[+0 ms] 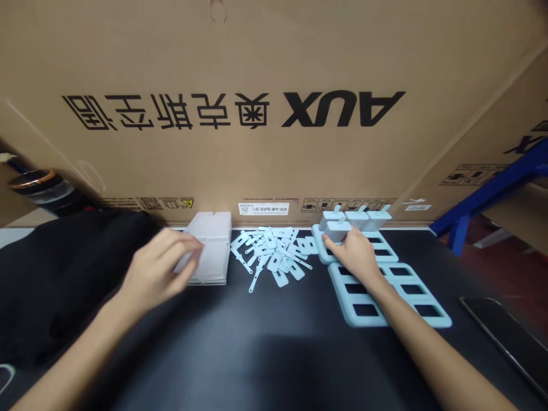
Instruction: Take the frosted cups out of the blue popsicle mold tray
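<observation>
My right hand [356,251] grips a translucent popsicle mold [337,229] with a pale blue stick top, at the front left of the far pale blue tray [385,256]. Several filled slots behind it hold similar upright molds [377,220]. My left hand [160,268], slightly blurred, is at the left side of a stack of translucent mold pieces [214,251]. Its fingers are curled with the thumb apart, and a pale patch shows in the gap. A loose pile of pale blue popsicle sticks [274,251] lies between my hands.
A second slotted tray [351,317] lies under my right forearm. A phone [500,325] rests at the right. Black cloth [64,274] and a dark bottle [47,188] are at the left. A large cardboard box [240,160] walls off the back; a blue metal frame [492,194] stands right.
</observation>
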The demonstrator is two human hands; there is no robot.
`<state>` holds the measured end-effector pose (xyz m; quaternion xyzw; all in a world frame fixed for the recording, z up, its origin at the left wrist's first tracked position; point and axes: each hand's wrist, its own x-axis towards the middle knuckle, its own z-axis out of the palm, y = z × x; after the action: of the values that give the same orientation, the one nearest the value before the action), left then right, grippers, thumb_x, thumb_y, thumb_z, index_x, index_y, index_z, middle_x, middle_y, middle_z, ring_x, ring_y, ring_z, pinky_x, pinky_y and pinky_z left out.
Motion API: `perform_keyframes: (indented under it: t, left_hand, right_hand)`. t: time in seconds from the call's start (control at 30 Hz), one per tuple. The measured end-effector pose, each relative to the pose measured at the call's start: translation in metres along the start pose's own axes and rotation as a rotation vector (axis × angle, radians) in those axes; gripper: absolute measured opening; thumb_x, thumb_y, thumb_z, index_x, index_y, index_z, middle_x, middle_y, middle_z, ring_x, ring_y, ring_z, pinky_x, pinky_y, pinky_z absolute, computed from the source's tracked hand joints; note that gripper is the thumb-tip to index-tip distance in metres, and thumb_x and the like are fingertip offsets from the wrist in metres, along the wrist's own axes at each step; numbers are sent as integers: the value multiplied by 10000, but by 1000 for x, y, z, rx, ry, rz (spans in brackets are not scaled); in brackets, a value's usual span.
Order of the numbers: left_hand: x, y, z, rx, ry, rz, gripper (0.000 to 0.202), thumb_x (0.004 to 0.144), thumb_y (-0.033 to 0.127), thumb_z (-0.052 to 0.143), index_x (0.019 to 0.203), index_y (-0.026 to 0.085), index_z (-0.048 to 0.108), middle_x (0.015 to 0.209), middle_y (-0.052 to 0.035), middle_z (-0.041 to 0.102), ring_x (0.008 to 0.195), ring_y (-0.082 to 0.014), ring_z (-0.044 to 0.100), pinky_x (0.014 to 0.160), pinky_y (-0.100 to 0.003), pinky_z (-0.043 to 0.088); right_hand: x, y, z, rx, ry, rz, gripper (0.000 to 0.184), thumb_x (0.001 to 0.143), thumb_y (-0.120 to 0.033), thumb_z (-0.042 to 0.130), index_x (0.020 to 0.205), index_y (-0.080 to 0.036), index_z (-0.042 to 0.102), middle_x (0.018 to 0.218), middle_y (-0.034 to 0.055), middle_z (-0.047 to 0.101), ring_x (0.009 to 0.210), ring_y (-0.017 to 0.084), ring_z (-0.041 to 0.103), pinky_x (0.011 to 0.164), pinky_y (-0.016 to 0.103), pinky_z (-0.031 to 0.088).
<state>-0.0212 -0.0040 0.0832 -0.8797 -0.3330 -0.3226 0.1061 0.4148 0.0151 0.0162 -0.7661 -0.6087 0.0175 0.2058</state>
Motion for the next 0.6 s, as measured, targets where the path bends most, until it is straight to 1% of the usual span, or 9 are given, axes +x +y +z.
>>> perform_keyframes:
  t: [0.1, 0.2, 0.27, 0.33, 0.4, 0.43, 0.5, 0.53, 0.6]
  left_hand:
    - [0, 50, 18, -186, -96, 200, 246, 864, 57, 606, 1077, 179, 607, 944, -63, 685, 854, -185, 617, 768, -323, 511]
    - [-5, 98, 47, -335, -196, 372, 192, 877, 106, 537, 1047, 167, 603, 897, -59, 676, 790, -179, 593, 698, -327, 471]
    - [-10, 121, 68, -390, -269, 434, 126, 892, 159, 535, 997, 183, 600, 889, -39, 662, 773, -171, 580, 653, -323, 435]
    - [-13, 135, 85, -413, -350, 452, 88, 892, 194, 553, 970, 197, 593, 925, -22, 661, 778, -165, 563, 640, -324, 410]
    - [-15, 142, 95, -410, -420, 433, 67, 890, 216, 576, 955, 202, 584, 967, -14, 660, 806, -166, 552, 693, -331, 424]
    - [-15, 144, 98, -396, -438, 397, 61, 892, 223, 583, 949, 202, 580, 980, -15, 656, 829, -171, 550, 761, -342, 441]
    - [-15, 145, 100, -344, -430, 254, 54, 908, 231, 582, 954, 203, 579, 997, -22, 646, 901, -188, 553, 963, -407, 426]
    - [-15, 145, 100, -312, -411, 161, 52, 922, 234, 571, 963, 205, 582, 1005, -25, 642, 942, -200, 553, 1055, -460, 379]
    - [-16, 145, 98, -259, -378, -14, 69, 944, 241, 543, 986, 211, 590, 1038, -34, 633, 1015, -227, 544, 1137, -547, 293]
  right_hand:
    - [-1, 0, 2, 37, 52, -5, 435, 847, -598, 502, 967, -182, 548, 988, 151, 641, 952, 318, 626, 795, 394, 460]
    - [0, 1, 1, 122, 128, 20, 445, 825, -585, 528, 1011, -180, 524, 1039, 162, 633, 937, 308, 623, 795, 395, 469]
    - [-1, 0, -2, 159, 139, 10, 437, 807, -573, 541, 1009, -187, 506, 1049, 159, 627, 943, 304, 619, 798, 392, 470]
    - [-4, -3, -6, 155, 148, -23, 404, 793, -530, 545, 1004, -189, 489, 1051, 163, 617, 977, 311, 612, 804, 386, 466]
    - [-9, -9, -14, 113, 145, -67, 385, 775, -457, 545, 1032, -180, 472, 1033, 163, 616, 975, 313, 612, 775, 374, 455]
    - [-12, -14, -19, 77, 122, -95, 389, 771, -423, 541, 1059, -174, 463, 1018, 157, 621, 946, 308, 617, 744, 366, 445]
    - [-20, -26, -30, -11, 40, -155, 427, 785, -380, 527, 1143, -163, 443, 990, 137, 639, 861, 292, 628, 676, 350, 409]
    - [-24, -32, -36, -59, -7, -190, 449, 805, -378, 517, 1189, -162, 431, 990, 130, 648, 833, 287, 632, 655, 345, 390]
    - [-31, -44, -44, -147, -90, -267, 456, 864, -415, 488, 1240, -167, 420, 1030, 133, 659, 847, 290, 648, 639, 337, 363]
